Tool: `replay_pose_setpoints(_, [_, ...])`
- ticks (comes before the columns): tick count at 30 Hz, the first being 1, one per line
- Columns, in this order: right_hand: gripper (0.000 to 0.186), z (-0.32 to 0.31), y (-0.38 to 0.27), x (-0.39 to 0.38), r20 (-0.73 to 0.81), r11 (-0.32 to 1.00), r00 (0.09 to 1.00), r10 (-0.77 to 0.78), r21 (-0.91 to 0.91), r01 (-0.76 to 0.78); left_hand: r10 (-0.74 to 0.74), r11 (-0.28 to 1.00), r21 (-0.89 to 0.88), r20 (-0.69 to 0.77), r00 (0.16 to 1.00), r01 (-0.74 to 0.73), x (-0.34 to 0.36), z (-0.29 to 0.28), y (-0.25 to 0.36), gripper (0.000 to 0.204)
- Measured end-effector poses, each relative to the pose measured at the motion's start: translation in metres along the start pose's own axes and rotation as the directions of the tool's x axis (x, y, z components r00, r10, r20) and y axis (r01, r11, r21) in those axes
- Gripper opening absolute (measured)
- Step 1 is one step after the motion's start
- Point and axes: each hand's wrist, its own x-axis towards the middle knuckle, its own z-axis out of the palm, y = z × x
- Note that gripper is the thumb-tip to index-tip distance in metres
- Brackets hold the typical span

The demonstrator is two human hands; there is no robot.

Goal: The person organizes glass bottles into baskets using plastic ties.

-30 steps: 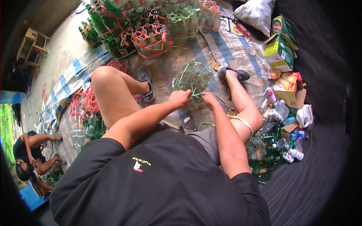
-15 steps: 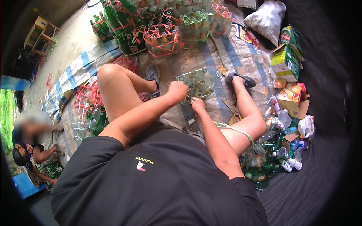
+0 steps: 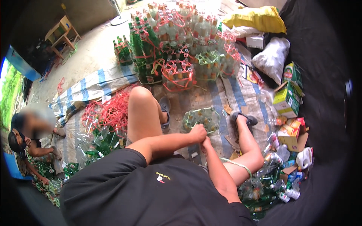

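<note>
Between my shoes stands a small bundle of clear glass bottles [image 3: 200,116] wrapped in pale green twine [image 3: 192,127]. My left hand [image 3: 197,132] is closed at the near edge of this bundle, gripping the twine. Just below it, and partly hidden by it, my right hand [image 3: 206,142] is closed too; what it holds is too small to make out. A pale loop of twine [image 3: 237,164] lies across my right thigh.
Bottle bundles [image 3: 177,73] stack behind. Red twine [image 3: 109,109] and loose green bottles [image 3: 107,143] lie left. Cartons [image 3: 286,98], sacks [image 3: 269,58] and a plastic-bottle heap [image 3: 264,188] line my right. A co-worker [image 3: 34,147] sits at far left, near a wooden chair [image 3: 64,37].
My two hands, apart half a second ago, have come together at the bundle's near edge, left above right. The whole scene has shifted down in the picture as the camera tipped up.
</note>
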Motion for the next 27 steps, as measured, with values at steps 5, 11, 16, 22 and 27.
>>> replay_pose_setpoints(5, [0.034,-0.005,-0.014,-0.025,-0.054,0.976,0.990,0.131,-0.166,-0.138,-0.070,0.994,-0.080,0.004,0.998,0.070,0.000,0.020,0.001,0.014])
replay_pose_setpoints(11, [0.027,-0.047,0.040,0.041,-0.052,0.907,0.980,-0.190,-0.391,0.155,-0.034,0.995,-0.093,0.050,0.998,0.039,-0.002,-0.001,0.010,0.013])
replay_pose_setpoints(16, [0.015,-0.030,0.038,0.050,0.081,0.732,0.960,-0.269,-0.630,0.258,-0.123,0.983,-0.137,-0.022,0.992,0.119,-0.017,0.015,-0.009,0.015])
replay_pose_setpoints(22, [0.015,-0.036,0.019,0.035,-0.050,0.669,0.920,-0.390,-0.702,0.245,-0.155,0.958,-0.210,0.202,0.967,0.197,0.003,-0.001,-0.002,0.022])
replay_pose_setpoints(27, [0.038,-0.018,0.010,0.019,-0.295,0.920,0.931,-0.213,-0.383,0.089,-0.159,0.943,-0.216,0.375,0.913,0.253,0.007,-0.023,0.000,0.031])
